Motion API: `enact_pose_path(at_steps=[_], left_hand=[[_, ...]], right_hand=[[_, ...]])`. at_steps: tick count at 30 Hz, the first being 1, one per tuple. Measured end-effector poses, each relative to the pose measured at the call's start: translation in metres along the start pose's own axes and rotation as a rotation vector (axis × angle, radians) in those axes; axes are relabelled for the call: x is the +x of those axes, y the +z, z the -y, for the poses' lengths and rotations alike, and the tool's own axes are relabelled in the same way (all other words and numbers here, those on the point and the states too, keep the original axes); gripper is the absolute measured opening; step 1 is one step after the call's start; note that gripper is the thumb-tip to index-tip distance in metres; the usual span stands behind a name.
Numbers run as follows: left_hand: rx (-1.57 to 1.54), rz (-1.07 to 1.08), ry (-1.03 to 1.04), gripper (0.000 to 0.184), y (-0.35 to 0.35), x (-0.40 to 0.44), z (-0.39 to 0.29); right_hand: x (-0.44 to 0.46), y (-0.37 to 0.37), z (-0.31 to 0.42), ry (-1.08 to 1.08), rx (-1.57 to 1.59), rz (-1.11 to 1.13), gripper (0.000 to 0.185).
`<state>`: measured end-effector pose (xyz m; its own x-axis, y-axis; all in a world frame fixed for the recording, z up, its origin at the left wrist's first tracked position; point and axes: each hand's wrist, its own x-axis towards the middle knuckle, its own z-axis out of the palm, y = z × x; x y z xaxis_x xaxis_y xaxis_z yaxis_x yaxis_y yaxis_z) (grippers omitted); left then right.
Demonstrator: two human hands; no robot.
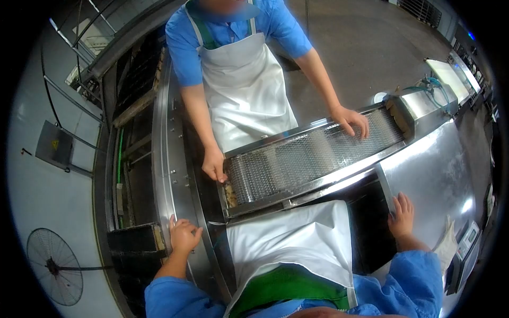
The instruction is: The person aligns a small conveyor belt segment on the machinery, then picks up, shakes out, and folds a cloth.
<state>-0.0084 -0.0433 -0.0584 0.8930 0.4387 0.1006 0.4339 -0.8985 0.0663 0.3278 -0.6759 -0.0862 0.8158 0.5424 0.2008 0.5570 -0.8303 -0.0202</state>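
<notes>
While a mesh conveyor [302,162] stands ahead, left hand [184,236] and right hand [401,218] touch steel [429,169], fingers spread.

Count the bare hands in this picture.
4: the wearer's left hand at the steel frame, right hand at the steel tabletop; for the co-worker, one hand at the end of the mesh belt, the other hand over it. None looks hidden.

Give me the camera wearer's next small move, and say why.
Probably bring the left hand from the steel rail toward the left end of the mesh belt: it appears to hold nothing, and yellowish bits lie there near the co-worker's hand.
</notes>
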Motion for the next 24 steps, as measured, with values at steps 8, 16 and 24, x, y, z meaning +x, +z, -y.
enact_pose_path(at_steps=[8, 16, 24], left_hand=[[-0.002, -0.018, 0.027, 0.022, 0.005, -0.003, 0.004], [-0.024, -0.004, 0.008, 0.021, 0.006, -0.003, 0.005], [-0.037, 0.033, -0.011, 0.022, 0.005, -0.003, 0.006]], right_hand=[[0.002, 0.002, 0.0, 0.0, 0.017, -0.007, 0.072], [0.001, 0.0, 0.001, 0.021, 0.002, 0.015, 0.07], [0.001, 0.001, 0.0, 0.011, -0.009, 0.004, 0.067]])
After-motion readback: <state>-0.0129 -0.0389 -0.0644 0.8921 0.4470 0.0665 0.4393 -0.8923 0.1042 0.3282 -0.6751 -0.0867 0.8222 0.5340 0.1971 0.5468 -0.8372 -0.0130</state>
